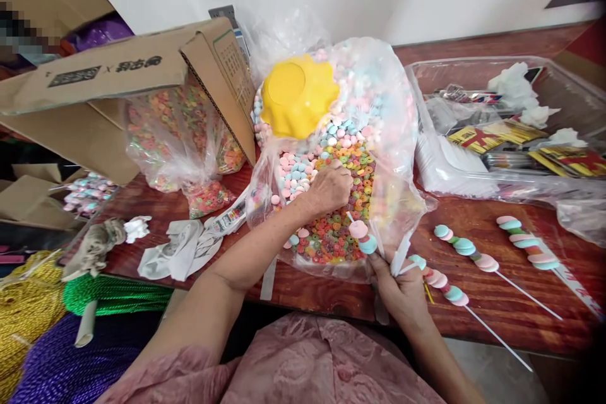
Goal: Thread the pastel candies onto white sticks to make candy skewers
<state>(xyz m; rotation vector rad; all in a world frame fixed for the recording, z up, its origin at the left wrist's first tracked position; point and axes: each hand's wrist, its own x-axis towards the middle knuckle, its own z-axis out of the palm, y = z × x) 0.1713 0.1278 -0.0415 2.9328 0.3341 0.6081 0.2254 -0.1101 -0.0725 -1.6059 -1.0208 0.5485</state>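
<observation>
My left hand (330, 188) reaches into a large clear plastic bag (402, 158) filled with pastel disc candies (298, 173) and colourful ring candies (345, 227); its fingers are curled down among the rings, and what they pinch is hidden. My right hand (400, 284) grips a thin white stick (353, 219) near the bag's front edge. The stick carries a pink and a blue disc candy (363, 237). A yellow flower-shaped bowl (296, 96) lies upside down on the candies.
Three finished candy sticks (478, 260) lie on the brown table (497, 309) at right. A clear tray (572, 95) with packets stands behind them. A cardboard box (118, 69) with bagged rings (189, 132) is at left, rope spools (113, 293) below it.
</observation>
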